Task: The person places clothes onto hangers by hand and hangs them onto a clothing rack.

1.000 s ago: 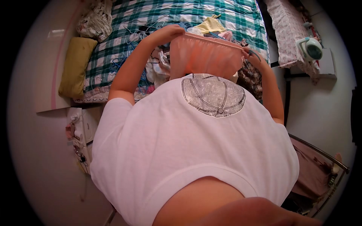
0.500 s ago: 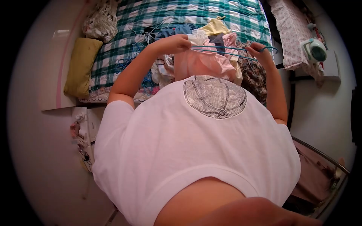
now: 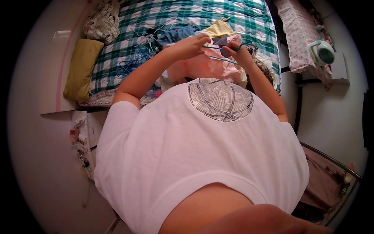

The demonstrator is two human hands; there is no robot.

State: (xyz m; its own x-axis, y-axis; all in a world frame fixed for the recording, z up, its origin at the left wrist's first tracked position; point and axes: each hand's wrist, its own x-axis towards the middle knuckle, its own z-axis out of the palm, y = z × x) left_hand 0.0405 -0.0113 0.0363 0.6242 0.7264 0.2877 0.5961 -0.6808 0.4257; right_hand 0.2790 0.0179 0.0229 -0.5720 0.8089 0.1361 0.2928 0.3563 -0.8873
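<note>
A blue clothes hanger (image 3: 223, 59) stretches between my two hands, its hook sticking out to the right. My right hand (image 3: 237, 50) is closed around the hanger near its hook end. At the other end, my left hand (image 3: 194, 46) pinches the upper part of a pink garment (image 3: 191, 67), right where the hanger's tip meets the fingers. How far the hanger sits inside the cloth is hidden. The pink cloth hangs below both hands, in front of my chest. Beyond the hands lie a yellow garment (image 3: 218, 29) and a blue garment (image 3: 177, 34).
A green plaid quilt (image 3: 156, 11) covers the bed. Several loose hangers (image 3: 134, 61) lie in a tangle on its left side, near an olive pillow (image 3: 82, 70). A dark patterned garment (image 3: 261, 69) lies right of my hands. A small white fan (image 3: 323, 52) stands at the far right.
My right hand has moved left, toward my left hand, bringing the hanger with it. The left hand has shifted slightly right. Less of the hanger shows between them.
</note>
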